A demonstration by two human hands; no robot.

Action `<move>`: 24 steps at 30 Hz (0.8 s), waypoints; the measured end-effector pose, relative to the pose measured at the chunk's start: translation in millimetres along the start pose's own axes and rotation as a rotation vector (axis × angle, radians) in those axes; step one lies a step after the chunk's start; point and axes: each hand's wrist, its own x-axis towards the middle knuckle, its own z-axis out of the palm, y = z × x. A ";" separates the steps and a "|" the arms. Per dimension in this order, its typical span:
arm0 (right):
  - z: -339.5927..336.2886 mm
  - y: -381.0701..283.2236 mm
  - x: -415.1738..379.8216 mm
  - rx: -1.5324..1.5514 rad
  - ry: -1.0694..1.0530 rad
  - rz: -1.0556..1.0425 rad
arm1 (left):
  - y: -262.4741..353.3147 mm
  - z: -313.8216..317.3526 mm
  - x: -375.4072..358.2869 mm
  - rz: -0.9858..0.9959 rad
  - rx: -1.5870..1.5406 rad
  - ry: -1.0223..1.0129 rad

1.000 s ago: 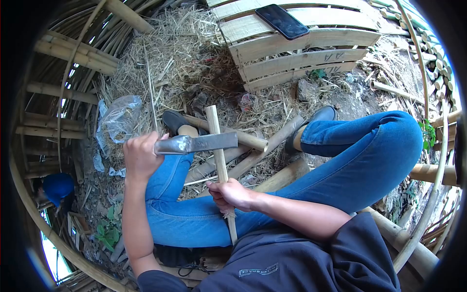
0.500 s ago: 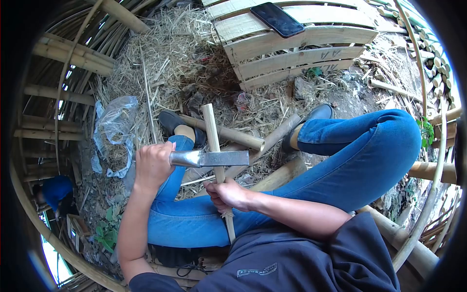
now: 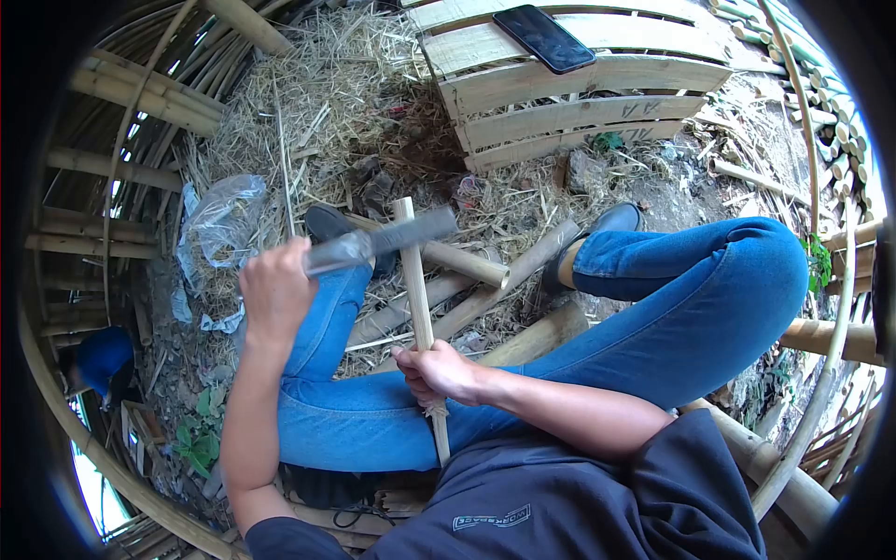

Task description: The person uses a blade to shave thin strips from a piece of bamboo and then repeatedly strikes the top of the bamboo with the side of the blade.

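My left hand [image 3: 277, 287] grips a metal tool [image 3: 350, 252] by its handle. The tool's flat, oblong end is blurred and tilts up to the right, across the upper part of a pale stick [image 3: 417, 299]; whether they touch is unclear. Lower down, my right hand [image 3: 441, 373] is closed around that stick, which stands over my thigh [image 3: 355, 420]. Its narrow, frayed bottom end rests by my shirt.
Bamboo pieces [image 3: 467, 264] lie between my feet. Further off is a slatted wooden crate [image 3: 579, 75] with a phone [image 3: 544, 37] on top. A clear plastic bag [image 3: 224, 224] lies on the straw at left. Beyond it, a person in blue [image 3: 103, 359] is partly visible.
My left hand has moved slightly left and up, and the tool has swung from level to tilted, its far end higher. My right hand and the stick have stayed nearly still.
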 end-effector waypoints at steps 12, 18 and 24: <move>-0.9 -2.4 -0.3 0.007 -0.021 -0.003 | -25.7 -16.6 -3.9 -0.172 -0.079 0.138; -3.9 -3.6 0.0 0.036 -0.053 0.007 | -9.6 -30.0 -2.7 -0.003 -0.209 0.083; -8.2 -0.4 4.1 0.032 -0.088 0.016 | -6.8 -14.8 -12.3 0.174 -0.243 -0.064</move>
